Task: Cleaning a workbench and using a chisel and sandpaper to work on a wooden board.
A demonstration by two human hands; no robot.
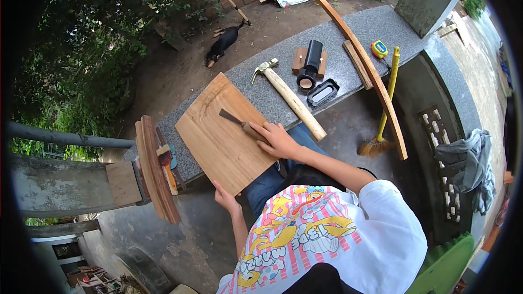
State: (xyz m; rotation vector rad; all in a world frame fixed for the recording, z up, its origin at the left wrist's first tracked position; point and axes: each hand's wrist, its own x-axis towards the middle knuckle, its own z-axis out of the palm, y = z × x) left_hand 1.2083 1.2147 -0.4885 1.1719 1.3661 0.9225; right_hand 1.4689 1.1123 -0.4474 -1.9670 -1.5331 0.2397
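A broad wooden board (223, 149) slants from the ledge's edge over my lap, with a darker curved grain pattern near its far corner. My left hand (226, 200) grips the board's near-left corner, thumb on the top face and the other fingers mostly hidden. My right hand (279, 141) is closed around the wooden handle of a chisel (233, 117). Its flat dark blade lies over the middle of the board, pointing to the far left; whether it touches the wood I cannot tell. A claw hammer (289, 97) rests just beyond my right hand.
On the grey stone ledge (248, 71) stand a black cylindrical device (312, 59), a black oval case (323, 93) and a yellow tape measure (379, 49). A long curved wooden strip (370, 71) overhangs the ledge near a broom (376, 146). Wooden slats (155, 169) and a brush (165, 158) lie left; a dog (225, 43) lies beyond.
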